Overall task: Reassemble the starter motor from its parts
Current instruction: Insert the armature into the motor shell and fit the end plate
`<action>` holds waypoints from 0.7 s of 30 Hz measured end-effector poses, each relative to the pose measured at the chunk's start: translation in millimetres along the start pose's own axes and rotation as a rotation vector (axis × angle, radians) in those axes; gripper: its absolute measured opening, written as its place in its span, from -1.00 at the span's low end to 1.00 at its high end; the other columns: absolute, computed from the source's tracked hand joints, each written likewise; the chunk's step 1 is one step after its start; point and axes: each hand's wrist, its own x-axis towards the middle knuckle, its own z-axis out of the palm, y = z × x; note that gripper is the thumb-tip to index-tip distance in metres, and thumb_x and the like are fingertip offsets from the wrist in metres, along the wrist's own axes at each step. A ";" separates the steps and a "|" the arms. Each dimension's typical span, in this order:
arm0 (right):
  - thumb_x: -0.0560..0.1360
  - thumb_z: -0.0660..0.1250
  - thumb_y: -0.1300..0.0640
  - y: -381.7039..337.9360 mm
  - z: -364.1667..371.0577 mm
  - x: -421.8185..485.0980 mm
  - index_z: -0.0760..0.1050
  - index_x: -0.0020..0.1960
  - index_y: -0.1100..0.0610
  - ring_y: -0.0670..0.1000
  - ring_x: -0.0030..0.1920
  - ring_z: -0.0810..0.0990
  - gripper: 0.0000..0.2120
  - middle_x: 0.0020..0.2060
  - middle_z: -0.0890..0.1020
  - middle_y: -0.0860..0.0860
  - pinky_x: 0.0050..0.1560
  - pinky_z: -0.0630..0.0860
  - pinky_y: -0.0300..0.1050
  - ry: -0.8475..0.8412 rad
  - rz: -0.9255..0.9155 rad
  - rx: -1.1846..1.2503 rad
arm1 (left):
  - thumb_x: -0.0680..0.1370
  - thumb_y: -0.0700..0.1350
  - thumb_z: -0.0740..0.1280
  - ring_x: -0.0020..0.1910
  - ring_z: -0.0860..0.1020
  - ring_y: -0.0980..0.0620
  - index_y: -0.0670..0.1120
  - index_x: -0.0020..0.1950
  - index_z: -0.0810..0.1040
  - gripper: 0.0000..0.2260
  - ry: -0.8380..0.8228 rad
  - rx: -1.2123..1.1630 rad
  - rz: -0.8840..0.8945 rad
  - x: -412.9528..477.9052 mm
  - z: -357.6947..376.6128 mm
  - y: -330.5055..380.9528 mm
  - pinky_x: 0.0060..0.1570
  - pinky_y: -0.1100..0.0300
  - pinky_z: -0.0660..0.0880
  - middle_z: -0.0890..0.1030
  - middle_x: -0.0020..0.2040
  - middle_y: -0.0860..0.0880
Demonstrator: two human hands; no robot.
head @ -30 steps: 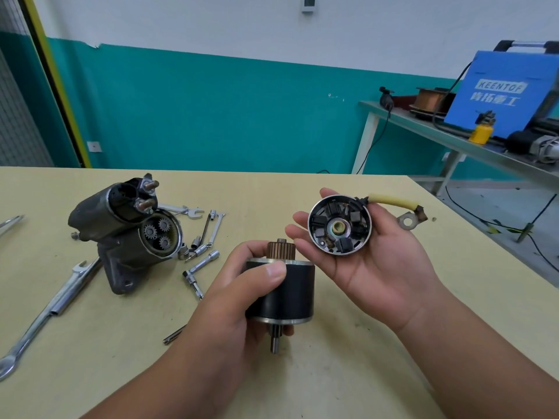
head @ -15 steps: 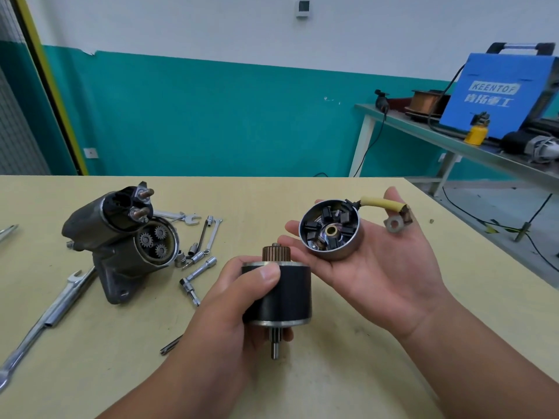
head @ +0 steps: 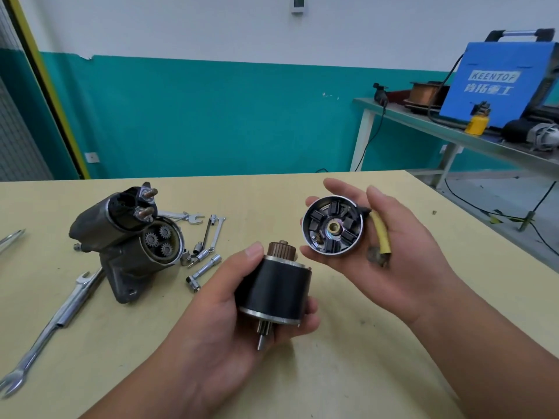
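The left hand [head: 217, 313] grips the black motor body [head: 275, 290] above the table [head: 363, 373], fingers curled under it and thumb lying along its upper rim. The body is tilted, with the brown commutator [head: 279, 247] sticking out at the top and the shaft [head: 261, 337] pointing down toward the palm. The right hand [head: 393, 261], palm up, cradles the brush cap [head: 332, 226]. Its fingers curl loosely round the cap's far and left sides and the thumb stands beside the yellow lead [head: 381, 234]. The cap's open side faces the camera, showing the dark brushes around a brass bush. Cap and commutator are near each other but apart. To the left, the gear housing [head: 121, 261] lies on the table with three small gears [head: 158, 238] visible. Just beside it are socket tools [head: 205, 267] and a small wrench [head: 189, 217], and a long wrench [head: 57, 322] lies in front. A blue welder [head: 496, 83] stands on a side bench [head: 423, 122].
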 end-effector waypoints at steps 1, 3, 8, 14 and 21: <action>0.59 0.34 -0.01 2.0 0.9 -0.9 0.65 0.32 0.07 0.18 0.35 0.62 -0.65 0.33 0.64 0.15 0.20 0.61 0.31 0.037 -0.042 -0.087 | 0.19 0.02 0.74 -0.17 0.69 -0.39 -0.37 0.28 0.61 -0.21 -0.006 0.011 -0.013 -1.1 1.4 0.1 -0.21 -0.18 0.68 0.66 0.07 -0.44; 0.71 0.21 0.05 5.1 2.8 -4.4 0.66 0.29 0.00 0.05 0.36 0.60 -0.71 0.31 0.66 0.00 0.30 0.59 0.23 0.085 -0.165 -0.343 | 0.06 0.06 0.80 -0.16 0.69 -0.38 -0.34 0.27 0.63 -0.10 -0.041 0.021 -0.034 -3.5 5.4 1.0 -0.23 -0.17 0.68 0.65 0.08 -0.47; 0.62 0.21 0.12 7.1 4.1 -10.7 0.61 0.36 -0.01 0.02 0.35 0.57 -0.64 0.34 0.63 -0.03 0.35 0.55 -0.01 -0.074 -0.316 -0.573 | 0.11 0.09 0.79 -0.21 0.69 -0.37 -0.31 0.47 0.43 0.07 -0.130 -0.058 -0.122 -7.2 6.4 4.1 -0.34 -0.12 0.67 0.63 0.06 -0.48; 0.58 0.28 0.09 13.3 10.9 -18.3 0.53 0.45 0.08 0.28 0.27 0.56 -0.56 0.31 0.57 0.21 0.13 0.60 0.13 -0.254 -0.337 -0.594 | 0.22 0.18 0.74 -0.18 0.70 -0.36 -0.26 0.44 0.54 -0.07 -0.186 -0.007 -0.155 -7.0 5.1 4.9 -0.31 -0.09 0.69 0.64 0.04 -0.44; 0.63 0.18 0.07 20.4 14.3 -18.5 0.53 0.43 0.02 0.41 0.36 0.45 -0.61 0.45 0.54 0.08 -0.07 0.38 0.51 -0.294 -0.305 -0.478 | 0.44 0.29 0.46 -0.15 0.71 -0.31 -0.23 0.25 0.72 -0.35 -0.182 0.012 -0.145 -1.4 0.6 -1.1 -0.22 -0.08 0.72 0.67 0.03 -0.35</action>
